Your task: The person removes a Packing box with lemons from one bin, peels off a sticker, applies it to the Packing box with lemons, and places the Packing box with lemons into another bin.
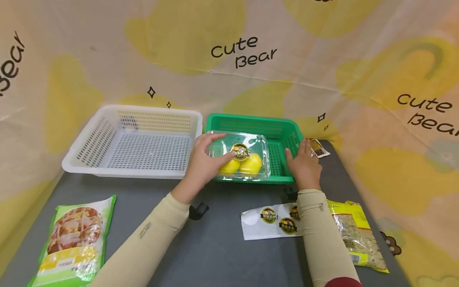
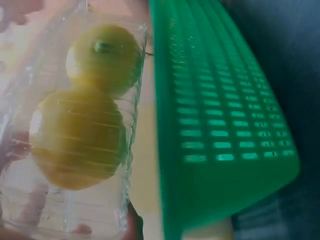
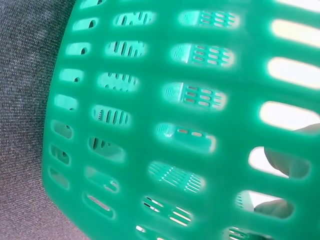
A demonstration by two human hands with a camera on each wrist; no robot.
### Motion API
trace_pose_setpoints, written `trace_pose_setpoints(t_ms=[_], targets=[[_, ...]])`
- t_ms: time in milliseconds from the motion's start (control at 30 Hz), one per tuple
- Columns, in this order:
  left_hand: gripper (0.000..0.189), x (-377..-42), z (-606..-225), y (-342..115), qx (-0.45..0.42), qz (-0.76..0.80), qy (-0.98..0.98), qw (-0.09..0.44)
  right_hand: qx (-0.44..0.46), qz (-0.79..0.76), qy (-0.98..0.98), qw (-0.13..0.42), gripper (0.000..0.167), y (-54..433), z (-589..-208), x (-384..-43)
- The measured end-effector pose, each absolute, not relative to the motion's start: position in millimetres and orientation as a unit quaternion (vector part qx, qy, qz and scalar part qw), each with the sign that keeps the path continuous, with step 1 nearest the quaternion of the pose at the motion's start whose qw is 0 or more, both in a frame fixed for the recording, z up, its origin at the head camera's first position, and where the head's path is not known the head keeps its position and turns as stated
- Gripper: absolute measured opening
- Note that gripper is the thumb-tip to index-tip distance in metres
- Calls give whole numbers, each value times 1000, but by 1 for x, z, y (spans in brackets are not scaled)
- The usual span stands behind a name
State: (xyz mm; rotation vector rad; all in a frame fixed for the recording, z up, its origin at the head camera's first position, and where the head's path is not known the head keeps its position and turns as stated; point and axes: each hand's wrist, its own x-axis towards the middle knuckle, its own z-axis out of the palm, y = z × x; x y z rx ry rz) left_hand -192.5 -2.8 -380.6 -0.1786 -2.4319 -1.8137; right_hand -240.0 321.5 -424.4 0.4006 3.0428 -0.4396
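My left hand (image 1: 204,163) grips a clear plastic clamshell box (image 1: 265,143) with a round black-and-gold sticker on its lid. Two yellow fruits (image 2: 80,137) show through the plastic. The box is over the left part of a green slotted basket (image 1: 287,179); the left wrist view has it beside the basket's rim, with a gap between. My right hand (image 1: 306,171) holds the basket's right rim, thumb toward the inside. Through the slots of the green basket wall (image 3: 135,150), parts of fingers are visible in the right wrist view.
A white slotted basket (image 1: 195,119) stands left of the green one. On the dark table lie a green-and-white food bag (image 1: 75,239), a sticker sheet (image 1: 258,231) and a yellow-labelled bag (image 1: 358,235). A small packet (image 1: 319,148) lies at the back right, before a printed cloth.
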Motion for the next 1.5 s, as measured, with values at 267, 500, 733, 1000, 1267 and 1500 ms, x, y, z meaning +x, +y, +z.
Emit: trace_pose_setpoints(t_ms=[267, 500, 733, 1000, 1267, 1500], targets=[[56, -248, -398, 40, -24, -575, -818, 30, 131, -139, 981, 17, 88, 319, -426, -242], [57, -261, -421, 54, 7, -540, -841, 1, 129, -145, 981, 18, 88, 315, -428, -239], [57, -264, -430, 57, 4, -528, -849, -25, 129, -143, 981, 13, 86, 315, -428, -235], [82, -269, -431, 59, -29, -525, -848, -68, 129, -144, 981, 5, 86, 318, -427, -236], [95, -275, -432, 61, -38, -491, -864, -108, 132, -145, 981, 8, 87, 321, -423, -237], [93, -276, -432, 65, -49, -345, -931, -112, 134, -146, 980, 16, 88, 322, -422, -239]])
